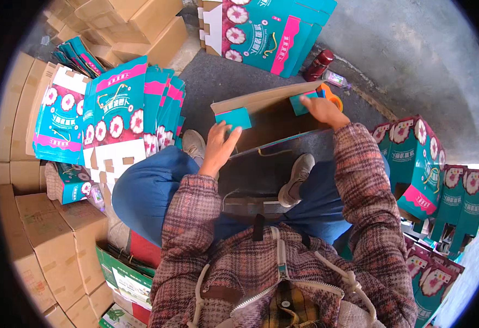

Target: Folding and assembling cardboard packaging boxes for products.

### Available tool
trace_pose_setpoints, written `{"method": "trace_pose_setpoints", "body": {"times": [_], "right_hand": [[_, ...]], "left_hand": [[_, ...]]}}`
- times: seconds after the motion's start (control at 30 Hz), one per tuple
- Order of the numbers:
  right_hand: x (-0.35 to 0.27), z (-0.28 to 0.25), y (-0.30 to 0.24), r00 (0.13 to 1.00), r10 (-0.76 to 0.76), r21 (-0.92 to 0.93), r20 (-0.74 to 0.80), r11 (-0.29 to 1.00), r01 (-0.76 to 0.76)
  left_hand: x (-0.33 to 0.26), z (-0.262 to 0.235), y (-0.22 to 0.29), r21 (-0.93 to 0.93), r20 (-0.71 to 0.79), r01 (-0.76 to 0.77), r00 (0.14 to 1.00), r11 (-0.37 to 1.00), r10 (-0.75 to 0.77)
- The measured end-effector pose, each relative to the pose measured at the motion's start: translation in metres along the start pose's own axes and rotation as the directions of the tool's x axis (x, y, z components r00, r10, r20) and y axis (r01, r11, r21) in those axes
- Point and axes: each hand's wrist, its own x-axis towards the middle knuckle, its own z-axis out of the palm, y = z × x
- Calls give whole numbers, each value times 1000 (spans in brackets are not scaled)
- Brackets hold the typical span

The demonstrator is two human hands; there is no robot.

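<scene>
Between my knees is an open, long cardboard box (275,138) with a brown inside. Small teal end flaps fold in over its opening, a left flap (234,119) and a right flap (299,104). My left hand (221,146) is closed at the box's left end, its fingertips and thumb at the edge of the left flap. At the other end, my right hand (325,111) grips the box's end, with its thumb on the right flap. The other right fingers are partly hidden. An orange and blue object (331,97) sits just beyond my right hand.
Flat teal and pink printed cartons (116,104) stand stacked at left, beside piled brown boxes (51,235). Another flattened carton (267,35) lies at the far side. A dark red flask (318,64) and clear bottle (338,80) stand by the wall. Assembled teal cartons (414,164) are at right.
</scene>
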Motion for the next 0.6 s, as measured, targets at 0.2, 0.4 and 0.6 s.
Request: {"method": "trace_pose_setpoints", "body": {"times": [0.2, 0.4, 0.6], "right_hand": [[8, -17, 15, 842, 502, 850, 196, 341, -401], [5, -33, -5, 860, 487, 824, 154, 418, -384], [-1, -24, 1, 869, 473, 911, 145, 280, -304]], "left_hand": [[3, -10, -6, 90, 52, 61, 996, 994, -66], [0, -11, -23, -64, 85, 68, 994, 996, -62], [-8, -15, -34, -323, -16, 103, 993, 941, -114]]}}
